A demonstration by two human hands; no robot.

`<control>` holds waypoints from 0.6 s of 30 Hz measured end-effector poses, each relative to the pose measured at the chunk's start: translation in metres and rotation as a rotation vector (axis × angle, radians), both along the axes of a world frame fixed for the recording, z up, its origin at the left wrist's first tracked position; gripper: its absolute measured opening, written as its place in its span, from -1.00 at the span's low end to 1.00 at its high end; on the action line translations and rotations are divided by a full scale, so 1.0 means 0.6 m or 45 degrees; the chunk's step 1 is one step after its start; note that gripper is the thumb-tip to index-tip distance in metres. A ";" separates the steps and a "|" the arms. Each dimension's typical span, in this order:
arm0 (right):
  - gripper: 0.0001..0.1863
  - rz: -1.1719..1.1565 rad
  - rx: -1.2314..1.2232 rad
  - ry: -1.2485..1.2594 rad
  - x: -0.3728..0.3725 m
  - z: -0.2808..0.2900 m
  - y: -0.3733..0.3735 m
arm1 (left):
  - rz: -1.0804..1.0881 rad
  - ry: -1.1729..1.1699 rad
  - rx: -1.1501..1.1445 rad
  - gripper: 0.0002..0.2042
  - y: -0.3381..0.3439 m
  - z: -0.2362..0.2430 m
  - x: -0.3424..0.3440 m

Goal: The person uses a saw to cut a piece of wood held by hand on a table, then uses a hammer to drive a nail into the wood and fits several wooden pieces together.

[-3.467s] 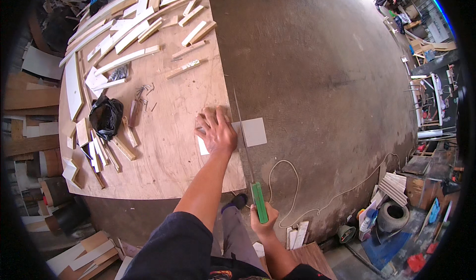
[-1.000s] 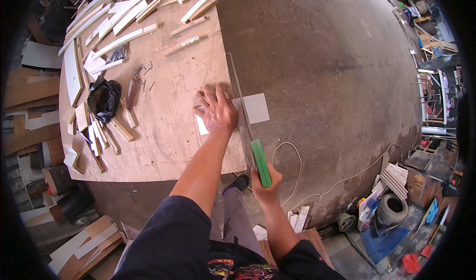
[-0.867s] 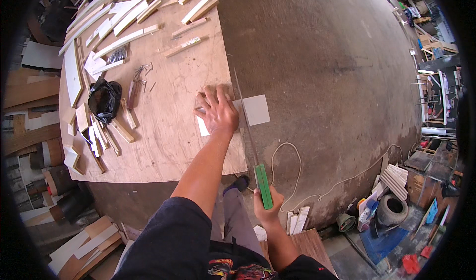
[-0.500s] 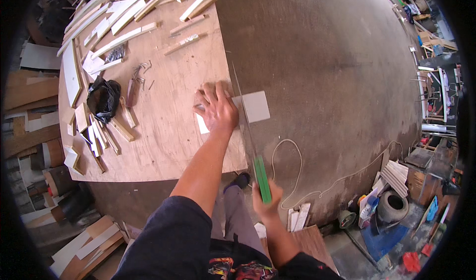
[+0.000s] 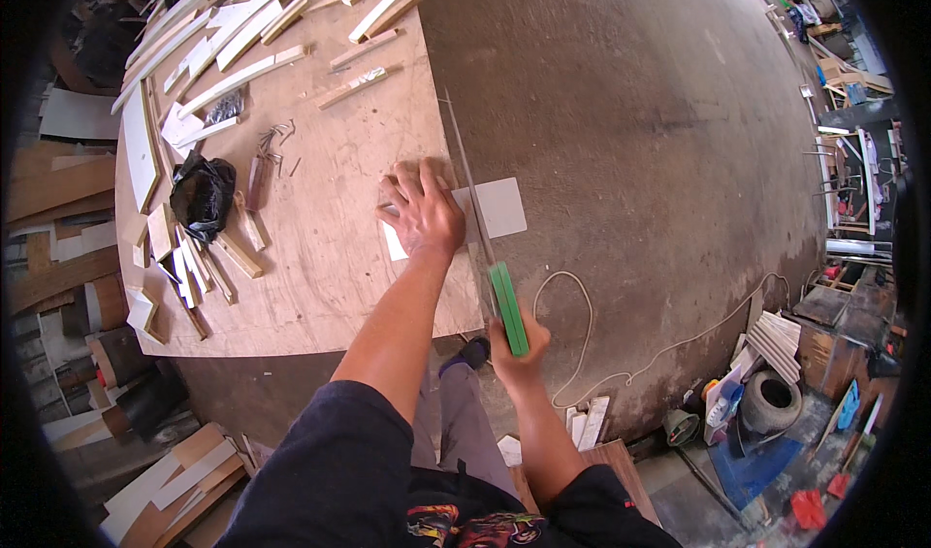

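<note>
A white board (image 5: pixel 500 208) lies across the right edge of the plywood tabletop, with one end jutting out past it. My left hand (image 5: pixel 424 209) presses down flat on the board, fingers spread, hiding its middle. In my right hand (image 5: pixel 519 346) is the green handle of a handsaw (image 5: pixel 509 307), with the fingers wrapped round it. The thin blade runs up and away from me, crossing the board close beside the table edge. Whether the teeth are inside a cut I cannot tell.
Wood strips (image 5: pixel 242 39) cover the table's far left. Nearer are a black plastic bag (image 5: pixel 203 197), loose nails (image 5: pixel 281 133) and a dark-handled tool (image 5: pixel 256 181). A pale cord (image 5: pixel 585 335) snakes over the floor at right. A tire-like ring (image 5: pixel 770 402) and stacked offcuts stand at the lower right.
My right hand has pushed the saw forward, away from me, so the green handle is now closer to the board. My left hand and the board have stayed in place.
</note>
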State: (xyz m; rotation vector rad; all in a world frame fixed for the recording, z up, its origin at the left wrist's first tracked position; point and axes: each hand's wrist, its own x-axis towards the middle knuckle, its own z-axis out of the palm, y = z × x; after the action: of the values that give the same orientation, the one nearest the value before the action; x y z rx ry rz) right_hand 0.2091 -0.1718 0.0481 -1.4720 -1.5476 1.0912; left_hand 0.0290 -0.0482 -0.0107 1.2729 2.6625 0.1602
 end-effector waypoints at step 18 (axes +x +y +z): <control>-0.85 -0.012 -0.009 0.015 -0.013 0.003 0.014 | 0.010 -0.015 0.002 -0.49 0.002 0.005 0.004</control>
State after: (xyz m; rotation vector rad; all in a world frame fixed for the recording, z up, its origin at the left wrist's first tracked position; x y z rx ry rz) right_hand 0.2013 -0.1635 0.0502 -1.4737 -1.5284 1.0986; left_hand 0.0314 -0.0471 -0.0074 1.2588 2.6585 0.1705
